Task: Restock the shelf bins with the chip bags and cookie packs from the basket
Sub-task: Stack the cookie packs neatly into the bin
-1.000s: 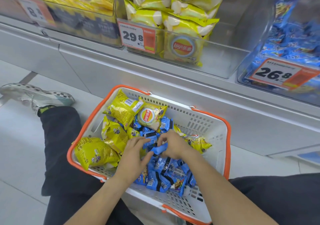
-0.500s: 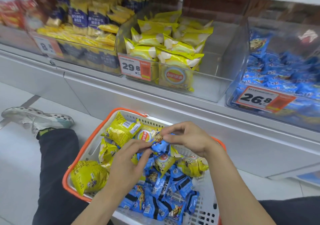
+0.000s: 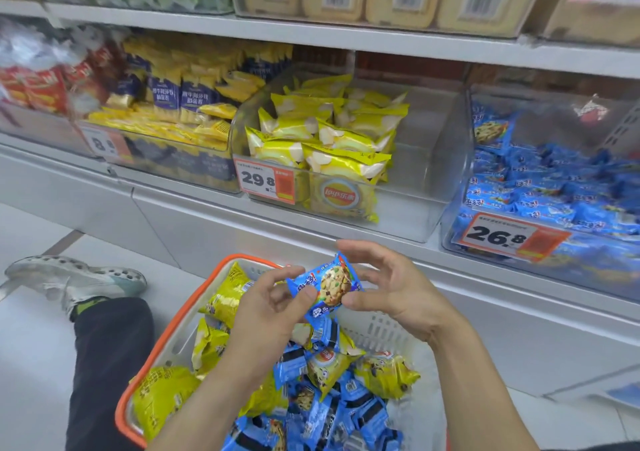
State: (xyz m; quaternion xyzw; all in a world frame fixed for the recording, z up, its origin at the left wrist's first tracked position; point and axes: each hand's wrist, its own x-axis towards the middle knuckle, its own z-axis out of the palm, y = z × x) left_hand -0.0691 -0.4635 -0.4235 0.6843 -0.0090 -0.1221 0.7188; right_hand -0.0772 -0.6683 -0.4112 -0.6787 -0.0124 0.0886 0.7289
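1. Nearest the viewer, the white perforated plastic basket with the orange rim [image 3: 207,294] sits on the floor between the person's legs, holding a loose heap of small blue foil cookie packs [image 3: 311,412] and crinkled yellow foil chip bags [image 3: 221,300].
2. Just above the heap, one blue cookie pack printed with a chocolate-chip cookie [image 3: 325,286] is held clear of the basket, tilted, its printed face toward the viewer.
3. The left hand [image 3: 266,312] pinches the pack's left end between thumb and curled fingers.
4. The right hand [image 3: 391,287] pinches the right end with thumb and fingertips; its other fingers arch loosely above.
5. Judged step: carry this pack to its matching bin. One hand probably suffices; the other can let go and reach for the next pack.
6. Farther off at right, the clear plastic shelf bin with the 26.8 price tag [image 3: 453,187] holds matching blue packs and is the likely target. Lift the pack over its front wall and drop it toward the back.
7. Centre, the clear plastic bin with the 29.8 price tag [image 3: 429,159] holds yellow chip bags; cookie packs should stay out of it.
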